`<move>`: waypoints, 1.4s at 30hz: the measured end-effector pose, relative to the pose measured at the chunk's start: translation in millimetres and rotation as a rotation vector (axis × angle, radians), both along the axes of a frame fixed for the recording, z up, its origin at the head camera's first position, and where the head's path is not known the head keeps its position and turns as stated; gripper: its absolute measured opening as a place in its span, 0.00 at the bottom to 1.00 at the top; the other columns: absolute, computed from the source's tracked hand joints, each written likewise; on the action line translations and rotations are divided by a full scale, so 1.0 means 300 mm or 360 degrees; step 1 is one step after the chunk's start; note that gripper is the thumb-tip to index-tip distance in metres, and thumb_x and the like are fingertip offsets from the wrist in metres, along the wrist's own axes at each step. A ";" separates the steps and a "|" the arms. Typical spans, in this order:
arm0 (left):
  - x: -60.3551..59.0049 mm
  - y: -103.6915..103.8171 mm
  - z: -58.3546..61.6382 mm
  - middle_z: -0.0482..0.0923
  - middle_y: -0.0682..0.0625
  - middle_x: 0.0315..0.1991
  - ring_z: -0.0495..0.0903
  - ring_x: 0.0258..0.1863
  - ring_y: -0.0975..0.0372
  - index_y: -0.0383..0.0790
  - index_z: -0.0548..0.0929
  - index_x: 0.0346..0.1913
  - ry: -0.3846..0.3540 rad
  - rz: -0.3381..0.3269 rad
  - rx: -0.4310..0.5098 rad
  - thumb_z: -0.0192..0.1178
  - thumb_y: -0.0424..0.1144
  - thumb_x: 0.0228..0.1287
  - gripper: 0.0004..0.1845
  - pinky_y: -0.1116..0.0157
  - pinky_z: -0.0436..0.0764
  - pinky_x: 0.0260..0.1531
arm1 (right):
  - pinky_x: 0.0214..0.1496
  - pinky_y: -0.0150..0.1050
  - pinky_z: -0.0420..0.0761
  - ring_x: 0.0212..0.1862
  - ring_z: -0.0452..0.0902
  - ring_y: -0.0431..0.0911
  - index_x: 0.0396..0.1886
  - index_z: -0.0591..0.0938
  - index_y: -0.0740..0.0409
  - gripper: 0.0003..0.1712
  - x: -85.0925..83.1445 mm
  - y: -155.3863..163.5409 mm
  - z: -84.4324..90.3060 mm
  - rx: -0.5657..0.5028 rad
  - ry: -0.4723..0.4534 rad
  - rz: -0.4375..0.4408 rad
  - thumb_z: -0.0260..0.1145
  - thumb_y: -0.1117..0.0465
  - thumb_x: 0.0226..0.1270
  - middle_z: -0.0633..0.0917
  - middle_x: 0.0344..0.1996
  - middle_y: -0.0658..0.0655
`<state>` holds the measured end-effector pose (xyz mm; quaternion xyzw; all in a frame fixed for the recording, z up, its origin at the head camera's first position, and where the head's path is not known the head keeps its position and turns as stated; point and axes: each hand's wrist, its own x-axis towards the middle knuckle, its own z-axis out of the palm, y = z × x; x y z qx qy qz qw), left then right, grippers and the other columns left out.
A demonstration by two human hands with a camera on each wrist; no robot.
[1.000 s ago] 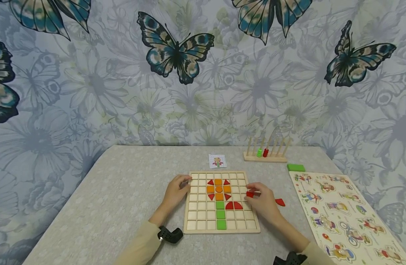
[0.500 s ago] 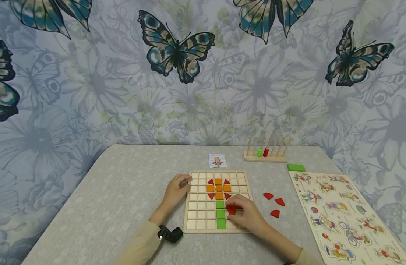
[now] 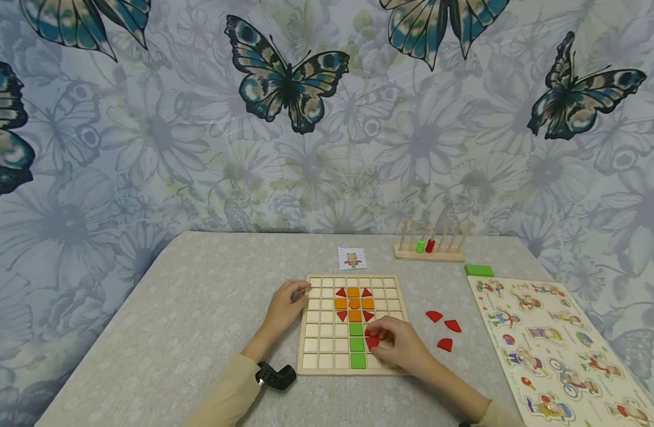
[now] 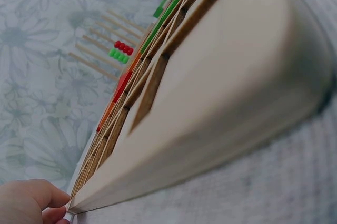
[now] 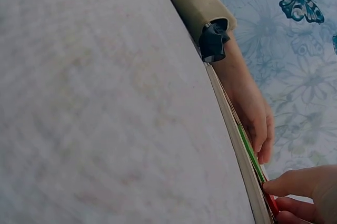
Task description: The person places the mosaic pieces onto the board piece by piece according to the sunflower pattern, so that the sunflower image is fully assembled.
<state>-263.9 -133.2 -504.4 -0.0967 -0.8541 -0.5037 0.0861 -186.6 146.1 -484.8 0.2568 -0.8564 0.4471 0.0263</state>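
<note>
A wooden grid board (image 3: 327, 344) lies on the grey table, with a flower of red and orange pieces and a green stem (image 3: 356, 345) set in it. My left hand (image 3: 294, 293) grips the board's upper left edge, its fingers curled over the rim (image 4: 31, 203). My right hand (image 3: 379, 339) rests on the board just right of the stem and pinches a red piece (image 3: 372, 342) against the cells. The cells under that hand are hidden. In the right wrist view the right hand's fingertips (image 5: 295, 182) sit at the board's edge (image 5: 237, 145).
Three loose red quarter pieces (image 3: 444, 344) lie right of the board. Further right is a long figure puzzle (image 3: 556, 344). At the back stand a small pattern card (image 3: 352, 258), a peg rack with beads (image 3: 428, 246) and a green block (image 3: 478, 270).
My right hand moved left from the board's right edge with a red piece, onto the cells beside the green stem, uncovering the loose red pieces. My left hand stayed put.
</note>
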 end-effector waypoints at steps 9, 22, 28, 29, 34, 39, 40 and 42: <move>0.007 -0.003 0.013 0.78 0.45 0.53 0.77 0.57 0.51 0.37 0.81 0.52 -0.0001 0.0001 -0.0005 0.58 0.32 0.64 0.14 0.54 0.77 0.59 | 0.38 0.29 0.76 0.35 0.74 0.43 0.39 0.84 0.58 0.14 0.014 -0.024 -0.013 -0.0005 0.0088 -0.0022 0.73 0.68 0.50 0.83 0.33 0.52; -0.001 -0.010 0.007 0.78 0.45 0.53 0.77 0.58 0.51 0.37 0.81 0.51 0.0003 0.0003 -0.0004 0.59 0.32 0.63 0.14 0.54 0.76 0.59 | 0.39 0.32 0.78 0.39 0.75 0.43 0.38 0.85 0.57 0.10 -0.035 0.033 0.035 0.0077 0.0027 -0.0458 0.69 0.69 0.55 0.85 0.35 0.52; -0.001 -0.009 0.006 0.78 0.45 0.53 0.77 0.58 0.51 0.37 0.82 0.51 0.0007 0.0000 0.0005 0.59 0.31 0.62 0.14 0.53 0.76 0.60 | 0.44 0.42 0.77 0.42 0.77 0.49 0.39 0.84 0.64 0.13 -0.073 0.109 0.026 0.0084 0.0112 -0.0716 0.66 0.74 0.51 0.86 0.37 0.58; -0.001 -0.009 0.005 0.78 0.45 0.53 0.77 0.58 0.51 0.37 0.81 0.51 0.0008 -0.0003 0.0007 0.59 0.31 0.63 0.14 0.53 0.76 0.59 | 0.44 0.43 0.77 0.42 0.77 0.51 0.40 0.84 0.65 0.14 -0.077 0.120 0.022 0.0090 0.0138 -0.0760 0.66 0.75 0.50 0.86 0.37 0.59; -0.003 -0.007 0.000 0.78 0.45 0.54 0.77 0.58 0.51 0.38 0.81 0.51 -0.0004 -0.0011 0.0015 0.59 0.32 0.63 0.14 0.54 0.77 0.59 | 0.46 0.53 0.71 0.42 0.78 0.57 0.40 0.85 0.62 0.18 -0.092 0.173 0.007 0.0248 0.0168 -0.1073 0.64 0.73 0.45 0.86 0.39 0.62; -0.007 -0.005 -0.002 0.78 0.45 0.53 0.77 0.58 0.51 0.38 0.82 0.51 0.0008 -0.0013 0.0003 0.58 0.31 0.63 0.14 0.54 0.77 0.59 | 0.43 0.57 0.68 0.44 0.79 0.59 0.42 0.84 0.61 0.18 -0.103 0.214 0.006 0.0354 0.0081 -0.1202 0.65 0.70 0.47 0.85 0.39 0.62; -0.007 -0.004 -0.001 0.78 0.45 0.53 0.77 0.58 0.51 0.38 0.82 0.51 0.0002 -0.0014 0.0006 0.58 0.31 0.63 0.14 0.54 0.76 0.60 | 0.43 0.55 0.70 0.43 0.80 0.58 0.42 0.84 0.61 0.18 -0.105 0.219 0.006 0.0344 0.0074 -0.1192 0.65 0.71 0.47 0.85 0.39 0.63; -0.007 -0.005 0.000 0.78 0.45 0.53 0.77 0.58 0.51 0.38 0.81 0.51 0.0005 -0.0017 0.0004 0.59 0.31 0.63 0.14 0.54 0.76 0.60 | 0.43 0.51 0.74 0.42 0.81 0.56 0.43 0.83 0.64 0.18 -0.108 0.224 0.004 0.0291 0.0073 -0.1141 0.64 0.73 0.47 0.85 0.39 0.63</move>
